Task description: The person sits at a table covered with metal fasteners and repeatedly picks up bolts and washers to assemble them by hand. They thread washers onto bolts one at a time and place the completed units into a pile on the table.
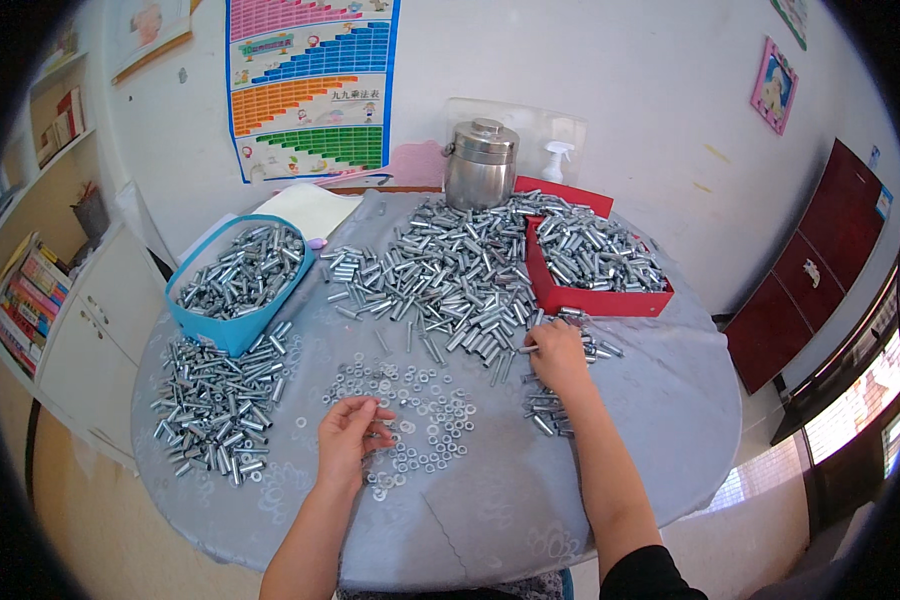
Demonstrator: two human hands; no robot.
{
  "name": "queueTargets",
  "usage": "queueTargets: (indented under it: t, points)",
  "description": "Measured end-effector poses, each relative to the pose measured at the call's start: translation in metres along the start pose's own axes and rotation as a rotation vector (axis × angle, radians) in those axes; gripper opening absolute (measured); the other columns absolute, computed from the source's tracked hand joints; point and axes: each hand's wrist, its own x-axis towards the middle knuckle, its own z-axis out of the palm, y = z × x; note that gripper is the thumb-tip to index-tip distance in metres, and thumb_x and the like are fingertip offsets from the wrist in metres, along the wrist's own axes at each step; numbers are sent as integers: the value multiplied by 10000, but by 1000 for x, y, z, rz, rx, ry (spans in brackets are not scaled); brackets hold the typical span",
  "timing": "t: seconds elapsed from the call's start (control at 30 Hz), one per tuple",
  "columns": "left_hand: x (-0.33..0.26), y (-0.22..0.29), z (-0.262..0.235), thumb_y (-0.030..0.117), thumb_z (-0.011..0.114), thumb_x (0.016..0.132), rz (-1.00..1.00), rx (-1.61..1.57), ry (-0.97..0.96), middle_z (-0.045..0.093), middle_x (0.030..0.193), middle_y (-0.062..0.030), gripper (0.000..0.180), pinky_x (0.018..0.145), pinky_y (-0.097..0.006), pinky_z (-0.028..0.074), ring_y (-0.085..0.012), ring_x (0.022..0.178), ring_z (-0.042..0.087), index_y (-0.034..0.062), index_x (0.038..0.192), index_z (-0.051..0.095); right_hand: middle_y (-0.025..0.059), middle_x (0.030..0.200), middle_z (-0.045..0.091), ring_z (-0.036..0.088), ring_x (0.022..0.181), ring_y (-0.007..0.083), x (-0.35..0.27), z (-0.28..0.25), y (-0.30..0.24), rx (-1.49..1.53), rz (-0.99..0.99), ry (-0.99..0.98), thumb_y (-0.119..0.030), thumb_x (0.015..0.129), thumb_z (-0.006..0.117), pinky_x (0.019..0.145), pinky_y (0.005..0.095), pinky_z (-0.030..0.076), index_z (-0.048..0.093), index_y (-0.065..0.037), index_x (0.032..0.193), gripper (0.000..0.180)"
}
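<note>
Fingers of right hand (558, 352) pinching metal sleeve (526, 349), long axis apparently leftward, left hand (351, 432) loosely curled over washers (425, 415)

A round table (590, 470) carries a central pile of metal tubes (450, 280), washers (415, 415) before it, a blue box (235, 275) left, a red box (595, 265) right.

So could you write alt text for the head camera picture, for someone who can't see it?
Seen from above, a person's left hand picks among washers on a round grey table, while the right hand reaches into a heap of metal sleeves. A blue box and a red box hold more sleeves.
</note>
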Motion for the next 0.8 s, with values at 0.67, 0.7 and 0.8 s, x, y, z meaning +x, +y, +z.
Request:
queueTargets:
  t: [0.67, 0.7, 0.8]
  points:
    - [-3, -2, 8, 96, 537, 864, 41, 76, -90, 636, 828, -115, 105, 559, -264, 528, -113, 649, 577, 13, 924, 559, 110, 841, 642, 609, 831, 244, 19, -28, -44, 473, 385, -88, -133, 670, 681, 729, 322, 462, 628, -51, 869, 222]
    - [-2, -2, 7, 106, 538, 865, 44, 77, -89, 635, 830, -115, 110, 561, -271, 530, -122, 647, 581, 14, 924, 556, 108, 835, 641, 609, 824, 234, 18, -32, -43, 512, 381, -181, -130, 668, 682, 727, 317, 462, 625, -46, 864, 221]
    - [-2, -3, 5, 114, 535, 869, 43, 79, -81, 632, 826, -116, 115, 560, -277, 530, -131, 642, 585, 15, 925, 553, 87, 815, 639, 602, 787, 187, 13, -41, -38, 622, 343, -491, -118, 655, 689, 723, 292, 460, 620, -36, 859, 230]
